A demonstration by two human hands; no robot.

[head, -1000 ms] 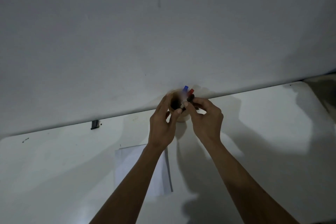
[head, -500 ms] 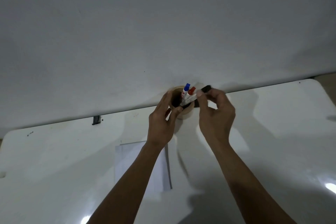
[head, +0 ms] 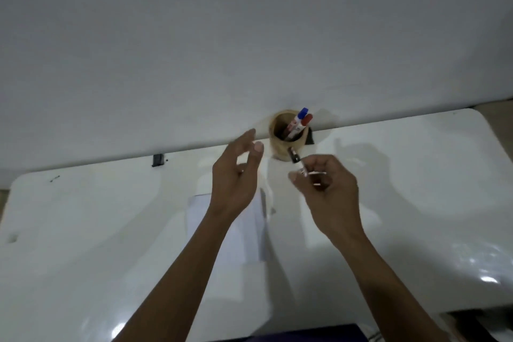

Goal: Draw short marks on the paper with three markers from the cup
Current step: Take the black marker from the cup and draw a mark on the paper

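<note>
Nearest the camera, at the bottom edge of the view, a dark purple surface (head: 299, 334) shows between the two bare forearms, which extend forward over the white table (head: 83, 230). On the table beneath the left forearm lies the white paper (head: 238, 233), flat, with its far edge partly covered by the left hand; whether any marks are drawn on it cannot be told. Beyond the paper, the left hand (head: 236, 183) is raised above the table with fingers spread and loosely curved, holding nothing, its fingertips near the cup but not touching it. Level with it and to the right, the right hand (head: 327, 189) has its fingers pinched together on the black marker (head: 295, 158); the marker's dark end points away from the person toward the base of the cup, and its lower body is hidden inside the hand. Whether the cap is on cannot be told because of blur. Farther on, the tan cylindrical cup (head: 286, 147) stands upright at the far edge of the table, against the wall. Inside it two markers lean to the right: the blue marker (head: 301, 115) and, just beside it, the red marker (head: 305, 122), their caps above the rim. A small dark clip (head: 157, 160) sits at the table's far edge, well to the left of the cup. Behind everything rises the plain grey wall (head: 249, 36).
</note>
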